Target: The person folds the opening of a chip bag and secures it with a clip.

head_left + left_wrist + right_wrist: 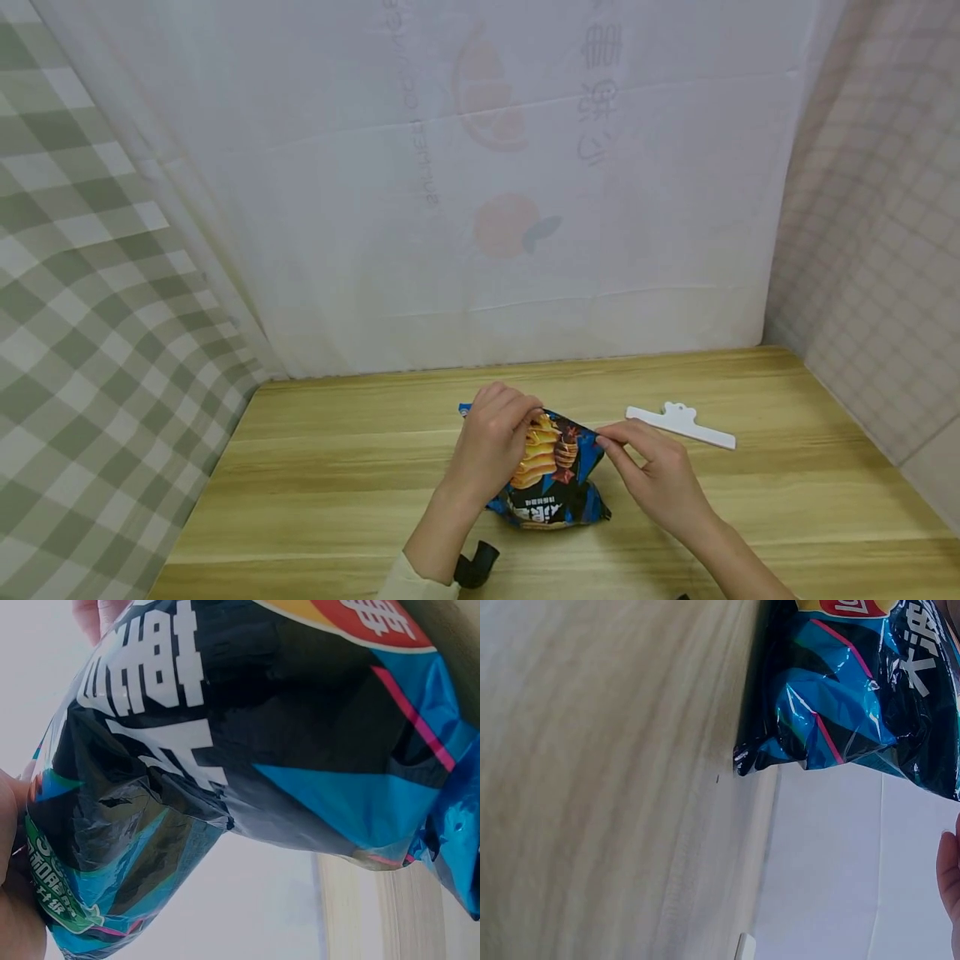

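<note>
A black and blue bag of chips (542,492) stands on the table between my hands, its printed front showing and its top edge raised and slanting. My left hand (491,437) grips the top edge toward the left, the bag's left corner poking out behind it. At the right top corner, my right hand (660,479) pinches the film between thumb and forefinger. Up close in the left wrist view, the bag (315,735) looks puffed below and creased toward the top. The lower corner of the bag (832,712) rests at the tabletop in the right wrist view.
A white clip (681,423) with a long bar lies on the wooden table (337,467), behind and right of my right hand. A black curved piece (476,567) sits by my left wrist. White sheeting (360,250) rises behind the table; checked cloth (97,333) hangs at left.
</note>
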